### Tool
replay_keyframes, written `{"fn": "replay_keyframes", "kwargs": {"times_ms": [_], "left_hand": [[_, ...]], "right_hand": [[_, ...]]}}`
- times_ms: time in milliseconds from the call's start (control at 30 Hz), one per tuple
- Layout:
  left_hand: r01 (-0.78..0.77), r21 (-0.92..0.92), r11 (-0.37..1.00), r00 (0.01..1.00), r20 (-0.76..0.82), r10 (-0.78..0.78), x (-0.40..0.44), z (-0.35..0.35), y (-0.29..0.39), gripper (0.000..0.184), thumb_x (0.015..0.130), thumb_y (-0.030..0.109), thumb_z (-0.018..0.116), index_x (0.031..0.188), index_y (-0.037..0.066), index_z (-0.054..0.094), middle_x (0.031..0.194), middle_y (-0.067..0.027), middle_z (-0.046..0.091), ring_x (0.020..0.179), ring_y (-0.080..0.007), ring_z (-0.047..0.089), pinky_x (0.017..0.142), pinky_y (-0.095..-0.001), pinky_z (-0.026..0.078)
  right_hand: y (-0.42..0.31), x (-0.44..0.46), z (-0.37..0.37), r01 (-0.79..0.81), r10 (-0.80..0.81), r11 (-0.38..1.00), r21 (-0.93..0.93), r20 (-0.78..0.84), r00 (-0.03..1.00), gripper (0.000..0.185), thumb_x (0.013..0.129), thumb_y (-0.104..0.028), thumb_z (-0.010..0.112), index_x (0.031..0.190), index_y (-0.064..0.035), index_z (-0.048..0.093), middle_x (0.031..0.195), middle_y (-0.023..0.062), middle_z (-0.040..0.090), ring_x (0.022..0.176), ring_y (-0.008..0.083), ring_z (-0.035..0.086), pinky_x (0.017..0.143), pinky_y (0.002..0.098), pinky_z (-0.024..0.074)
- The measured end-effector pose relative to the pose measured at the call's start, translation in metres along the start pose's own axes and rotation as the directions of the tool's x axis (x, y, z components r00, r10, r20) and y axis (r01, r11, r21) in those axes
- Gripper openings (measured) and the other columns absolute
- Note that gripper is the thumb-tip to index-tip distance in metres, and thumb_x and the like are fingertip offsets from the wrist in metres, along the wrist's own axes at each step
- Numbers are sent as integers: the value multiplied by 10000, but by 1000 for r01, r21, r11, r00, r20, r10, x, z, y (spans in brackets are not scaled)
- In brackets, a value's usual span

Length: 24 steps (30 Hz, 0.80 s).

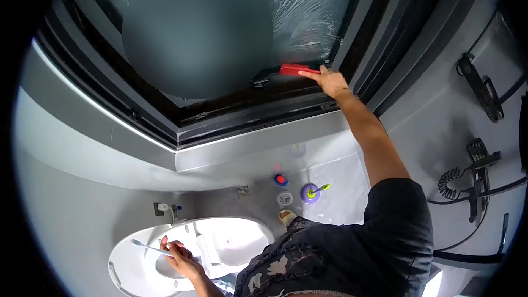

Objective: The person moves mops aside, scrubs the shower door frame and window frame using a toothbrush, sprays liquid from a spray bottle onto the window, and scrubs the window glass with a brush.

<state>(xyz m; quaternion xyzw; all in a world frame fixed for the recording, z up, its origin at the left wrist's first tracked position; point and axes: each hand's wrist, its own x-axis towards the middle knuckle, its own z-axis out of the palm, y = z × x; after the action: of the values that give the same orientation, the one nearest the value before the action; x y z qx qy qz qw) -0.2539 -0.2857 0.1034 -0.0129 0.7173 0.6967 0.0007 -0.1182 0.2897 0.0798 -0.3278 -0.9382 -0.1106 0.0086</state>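
Observation:
My right hand is closed round the handle of a red brush, held against the lower right part of a dark-framed window pane. White soapy streaks cover the glass above the brush. A black window handle sits just left of the bristles. Low on the left, over the toilet, my left hand grips a slim pale-blue stick with a rounded end. What the far end of that stick carries is hidden by my fingers.
Below me are a white toilet, a purple basin with a green-headed brush, a small red-and-blue item and a round white drain-like piece. Shower fittings with a coiled hose hang on the right wall.

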Motion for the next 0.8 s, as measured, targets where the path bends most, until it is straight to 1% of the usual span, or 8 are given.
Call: {"fn": "replay_keyframes", "kwargs": {"times_ms": [67, 200, 367, 500, 533, 567, 667, 800], "left_hand": [[-34, 44, 998, 999, -9, 35, 2, -4, 0, 305, 896, 218, 443, 1151, 51, 437, 669, 26, 424, 474, -6, 292, 395, -158, 200], [-29, 73, 997, 1000, -1, 29, 2, -6, 0, 309, 895, 225, 446, 1147, 46, 441, 673, 27, 426, 471, -11, 293, 395, -157, 199], [7, 11, 1000, 997, 74, -8, -7, 4, 6, 297, 891, 224, 461, 1135, 57, 445, 670, 29, 428, 462, -7, 301, 371, -156, 202], [-26, -46, 999, 999, 46, 28, -8, -5, 11, 192, 916, 170, 425, 1072, 61, 454, 626, 8, 465, 399, 10, 247, 340, -165, 157], [-21, -57, 998, 1000, 17, 22, -9, -10, 13, 191, 917, 173, 427, 1068, 60, 455, 619, 10, 457, 397, 7, 241, 339, -164, 152], [-20, -52, 998, 1000, -4, 20, -10, -18, 12, 191, 917, 173, 427, 1068, 60, 455, 619, 10, 457, 397, 7, 241, 339, -164, 152], [6, -43, 999, 999, -37, -7, -17, -36, 19, 272, 888, 197, 461, 1123, 61, 440, 665, 31, 444, 451, 0, 289, 371, -150, 188], [-17, -51, 999, 995, -99, 12, -22, -64, 20, 288, 883, 187, 459, 1142, 64, 433, 673, 30, 449, 456, -4, 306, 378, -144, 204]], "right_hand": [[22, -3, 4, -38, 73, 983, 181, -187, 980, 662, 853, -107, 420, 1266, -557, 165, 925, 170, 489, 851, 323, 562, 756, 387, 467], [5, -11, 27, -339, 654, 676, 654, -321, 685, 560, 901, -306, 392, 1371, -322, 88, 859, 223, 528, 679, 395, 562, 606, 477, 438], [-80, 29, 69, -236, 793, 39, 971, 113, 599, 648, 903, -311, 366, 1360, -300, -94, 915, 276, 571, 730, 427, 573, 622, 461, 453], [-119, 39, 20, -36, 621, -580, 814, 470, 628, 624, 922, -267, 338, 1359, -303, -105, 1147, 204, 490, 622, 298, 573, 482, 366, 482], [-128, 47, 10, 66, 665, -572, 818, 414, 622, 635, 927, -251, 359, 1366, -280, -99, 861, 138, 556, 498, 193, 514, 435, 341, 452], [-141, 57, 0, 54, 649, -577, 815, 417, 636, 635, 927, -251, 359, 1366, -280, -99, 861, 138, 556, 498, 193, 514, 435, 341, 452], [-193, 75, -42, 232, 830, 30, 972, -153, 536, 641, 925, -234, 366, 1368, -260, -96, 825, 138, 537, 495, 203, 522, 454, 338, 464], [-281, 78, -64, 231, 675, 143, 962, -265, 689, 642, 912, -211, 381, 1375, -229, -64, 972, 258, 558, 654, 356, 573, 597, 386, 471]]}}
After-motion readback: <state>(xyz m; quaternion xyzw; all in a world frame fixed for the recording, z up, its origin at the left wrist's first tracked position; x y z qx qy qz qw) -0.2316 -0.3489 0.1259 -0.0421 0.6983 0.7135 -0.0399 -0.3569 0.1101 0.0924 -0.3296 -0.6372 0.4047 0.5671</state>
